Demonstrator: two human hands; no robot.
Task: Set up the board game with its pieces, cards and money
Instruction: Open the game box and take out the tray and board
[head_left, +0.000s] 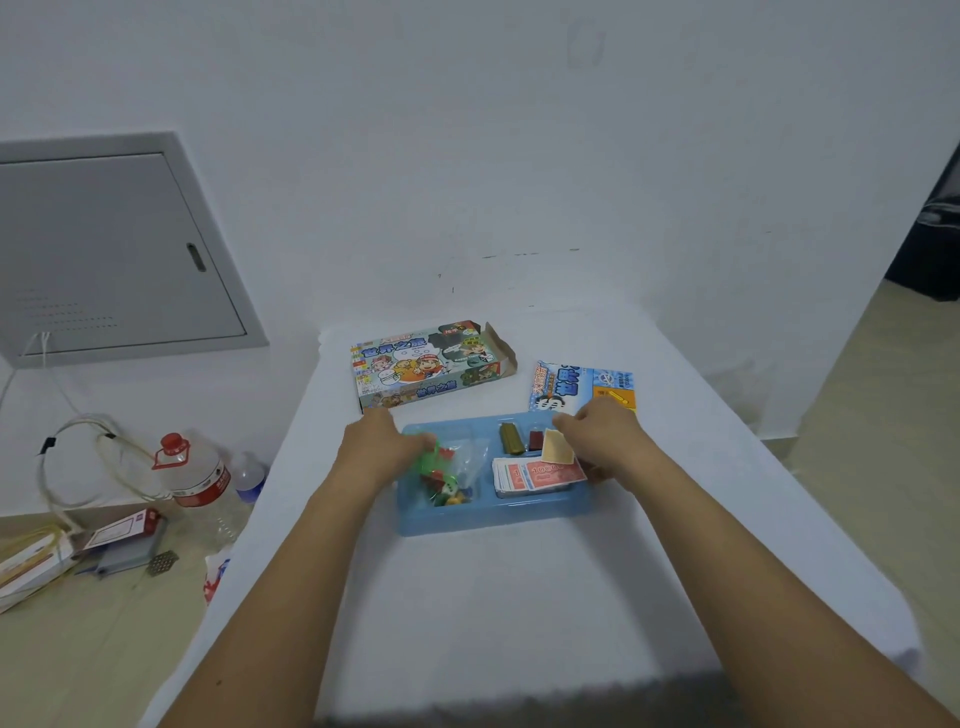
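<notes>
Head view: blue tray sits mid-frame on the white table, long axis running left to right. Left hand is over the tray's left compartment, fingers curled on the clear bag of pieces. Right hand is over the right compartment, pinching a tan card just above the stack of money. Money lies directly below and slightly left of the right hand, so that hand is nearer. Folded board and box lie beyond the tray, toward the frame's upper middle.
</notes>
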